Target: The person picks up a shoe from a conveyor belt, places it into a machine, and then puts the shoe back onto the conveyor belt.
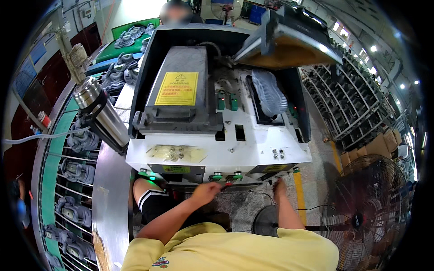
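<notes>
A white machine (203,147) with two stations stands before me. At its front edge is my left hand (205,194), fingers curled in beside the middle green buttons (217,175) and a small red part (228,184); whether it holds anything is hidden. My right hand (279,189) reaches up to the front edge near the right-hand control panel (275,168), its fingertips too small to make out. On the right station lies a grey, ridged shoe-shaped piece (270,94) on a black pad, beneath a raised lid (285,47). A grey lid (181,63) with a yellow warning label covers the left station.
A steel vacuum flask (100,110) stands left of the machine. Beyond it, a roller conveyor (54,167) carries several grey shoes (77,171). Right are a floor fan (357,219), cartons (373,147) and a rack (348,99). A person (177,16) is behind the machine.
</notes>
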A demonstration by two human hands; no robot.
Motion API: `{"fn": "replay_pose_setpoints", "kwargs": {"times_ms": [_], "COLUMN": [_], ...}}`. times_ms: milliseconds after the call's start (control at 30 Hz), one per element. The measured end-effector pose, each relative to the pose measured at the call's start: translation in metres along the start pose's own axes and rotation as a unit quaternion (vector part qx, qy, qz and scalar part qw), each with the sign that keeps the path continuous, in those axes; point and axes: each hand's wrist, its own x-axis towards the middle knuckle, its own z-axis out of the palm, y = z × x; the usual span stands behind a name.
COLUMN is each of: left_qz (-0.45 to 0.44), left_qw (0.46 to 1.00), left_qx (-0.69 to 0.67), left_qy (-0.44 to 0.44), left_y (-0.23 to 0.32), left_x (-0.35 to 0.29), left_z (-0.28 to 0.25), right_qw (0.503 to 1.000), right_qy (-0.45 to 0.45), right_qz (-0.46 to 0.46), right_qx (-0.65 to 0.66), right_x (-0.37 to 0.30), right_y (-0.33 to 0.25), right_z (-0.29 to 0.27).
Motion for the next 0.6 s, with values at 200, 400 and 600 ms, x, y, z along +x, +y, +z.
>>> {"fn": "replay_pose_setpoints", "kwargs": {"times_ms": [200,400,600], "left_qz": [-0.114,-0.236,-0.247], "left_qw": [0.905,0.698,0.641], "left_qx": [0.017,0.071,0.083], "left_qy": [0.410,0.672,0.722], "left_y": [-0.095,-0.126,-0.137], "left_x": [-0.152,-0.344,-0.391], "left_z": [-0.116,-0.156,-0.124], "right_qw": [0.718,0.595,0.511], "right_qy": [-0.366,-0.372,-0.069], "right_qz": [-0.470,-0.690,-0.827], "right_qx": [-0.360,-0.177,-0.223], "right_x": [-0.125,-0.221,-0.200], "right_y": [0.090,0.024,-0.086], "right_z": [0.111,0.220,0.388]}}
